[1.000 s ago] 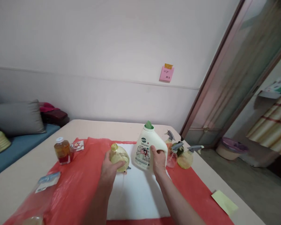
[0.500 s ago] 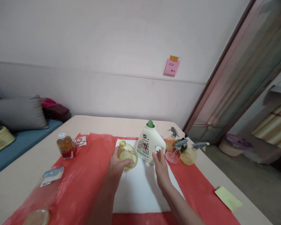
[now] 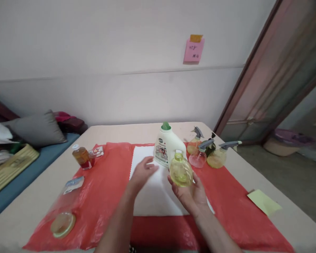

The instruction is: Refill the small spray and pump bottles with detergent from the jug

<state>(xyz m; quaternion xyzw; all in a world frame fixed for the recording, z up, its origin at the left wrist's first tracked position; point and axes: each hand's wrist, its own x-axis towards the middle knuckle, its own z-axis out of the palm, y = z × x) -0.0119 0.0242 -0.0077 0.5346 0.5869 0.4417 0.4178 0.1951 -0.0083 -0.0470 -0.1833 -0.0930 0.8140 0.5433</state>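
Note:
My right hand [image 3: 191, 193] holds a round yellow-green translucent bottle [image 3: 180, 171] with no cap, cupped in the palm above the white cloth [image 3: 152, 196]. My left hand [image 3: 142, 172] hovers open over the cloth's left part, fingers pointing toward the white detergent jug [image 3: 167, 146] with a green cap, which stands upright at the cloth's far edge. The cloth lies on a red plastic sheet [image 3: 105, 196] on the beige table [image 3: 23, 214].
Three spray bottles [image 3: 206, 154] stand right of the jug. A small amber bottle [image 3: 82, 157] and a packet sit at the left, a clear bag with a yellow lid [image 3: 61, 223] nearer. A yellow sticky note [image 3: 263, 201] lies at the right. A bench with cushions runs along the left.
The yellow-green bottle passed from my left hand to my right hand. My right hand left the jug, which now stands on the table. My left hand opened.

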